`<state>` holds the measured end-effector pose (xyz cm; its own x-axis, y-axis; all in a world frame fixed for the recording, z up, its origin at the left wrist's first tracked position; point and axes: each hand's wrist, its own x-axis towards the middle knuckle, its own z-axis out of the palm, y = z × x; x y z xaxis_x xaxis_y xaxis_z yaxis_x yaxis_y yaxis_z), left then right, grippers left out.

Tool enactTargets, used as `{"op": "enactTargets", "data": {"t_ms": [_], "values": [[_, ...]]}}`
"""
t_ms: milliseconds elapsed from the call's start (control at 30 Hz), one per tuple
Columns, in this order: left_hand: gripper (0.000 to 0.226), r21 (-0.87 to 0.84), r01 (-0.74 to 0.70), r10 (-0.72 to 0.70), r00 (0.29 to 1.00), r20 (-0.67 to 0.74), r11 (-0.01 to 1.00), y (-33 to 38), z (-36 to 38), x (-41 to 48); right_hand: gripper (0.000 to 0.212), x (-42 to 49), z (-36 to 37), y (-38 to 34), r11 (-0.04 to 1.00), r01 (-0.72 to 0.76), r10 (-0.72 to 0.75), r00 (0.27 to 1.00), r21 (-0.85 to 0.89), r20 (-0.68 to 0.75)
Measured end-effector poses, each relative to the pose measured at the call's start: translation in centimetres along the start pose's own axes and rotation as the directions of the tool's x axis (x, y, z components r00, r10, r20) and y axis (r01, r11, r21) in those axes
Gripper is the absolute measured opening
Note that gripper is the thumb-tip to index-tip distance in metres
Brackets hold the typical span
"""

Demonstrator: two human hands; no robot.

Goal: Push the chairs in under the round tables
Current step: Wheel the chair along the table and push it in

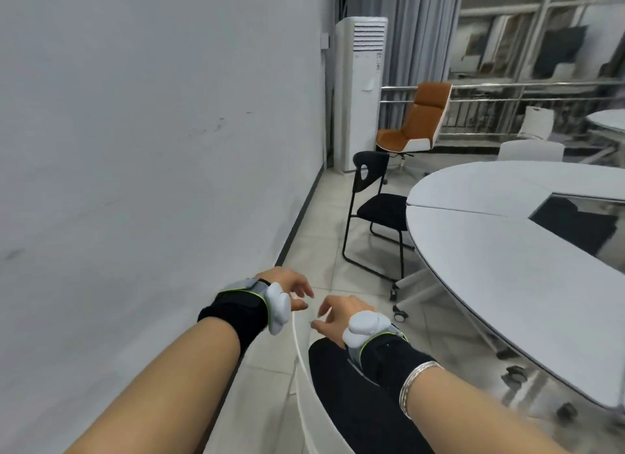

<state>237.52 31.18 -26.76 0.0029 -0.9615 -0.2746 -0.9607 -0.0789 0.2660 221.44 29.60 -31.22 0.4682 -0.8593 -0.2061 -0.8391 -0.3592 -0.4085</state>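
1. Nearest us, a white chair (306, 379) with a black seat stands below our arms, beside the round table (500, 250).
2. Our left hand (287, 289) and right hand (341, 315) hover over its rim, fingers loosely spread, grasping nothing.
3. Farther on, a black chair (375, 199) has its seat partly under the table's edge.
4. Beyond, an orange chair (414, 122) stands near the air conditioner (358, 91).

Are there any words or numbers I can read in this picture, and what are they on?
None can be read.
The tall white air conditioner has a sticker and a small mark, both too blurred to read.
The tables, chairs and wrist bands show no writing.
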Motion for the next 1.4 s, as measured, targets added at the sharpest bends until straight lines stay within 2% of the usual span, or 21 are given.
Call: {"op": "enactTargets", "data": {"t_ms": [133, 300, 400, 700, 800, 900, 1067, 1267, 1400], "values": [[0.038, 0.064, -0.158, 0.151, 0.983, 0.109, 0.985, -2.4, -1.2, 3.6, 0.04, 2.9, 0.9, -2.4, 0.985, -0.169, 0.168, 0.985, 0.04, 0.024], [0.045, 0.085, -0.324, 0.294, 0.921, 0.254, 0.942, -3.9, -0.8, 6.8, 0.042, 4.5, 2.6, -4.2, 0.944, -0.321, 0.321, 0.947, 0.073, 0.012], [0.05, 0.196, -0.419, 0.346, 0.882, 0.32, 0.887, -4.3, 0.6, 8.3, 0.04, 5.2, 4.8, -4.7, 0.92, -0.384, 0.384, 0.923, 0.084, 0.013], [0.043, 0.248, -0.521, 0.316, 0.763, 0.564, 0.817, -6.5, 8.5, 11.7, 0.05, 7.9, 12.5, -3.4, 0.861, -0.504, 0.485, 0.854, 0.071, 0.188], [0.041, 0.282, -0.593, 0.347, 0.724, 0.595, 0.754, -8.0, 11.0, 12.6, 0.053, 8.5, 14.8, -3.0, 0.842, -0.538, 0.512, 0.821, 0.041, 0.252], [0.042, 0.324, -0.638, 0.356, 0.703, 0.616, 0.699, -8.6, 12.3, 13.7, 0.048, 8.9, 16.2, -2.5, 0.83, -0.557, 0.532, 0.809, 0.036, 0.251], [0.032, 0.343, -0.585, 0.273, 0.718, 0.64, 0.735, -7.7, 12.7, 15.2, 0.036, 9.4, 17.5, -1.6, 0.792, -0.61, 0.58, 0.759, 0.011, 0.297], [0.033, 0.458, -0.633, 0.255, 0.719, 0.647, 0.624, -6.7, 12.9, 15.6, 0.036, 9.2, 17.5, -1.0, 0.833, -0.552, 0.534, 0.785, -0.036, 0.313], [0.033, 0.477, -0.652, 0.273, 0.717, 0.642, 0.589, -6.5, 12.8, 15.9, 0.035, 9.4, 17.5, -0.6, 0.841, -0.537, 0.528, 0.793, -0.058, 0.305]]}}
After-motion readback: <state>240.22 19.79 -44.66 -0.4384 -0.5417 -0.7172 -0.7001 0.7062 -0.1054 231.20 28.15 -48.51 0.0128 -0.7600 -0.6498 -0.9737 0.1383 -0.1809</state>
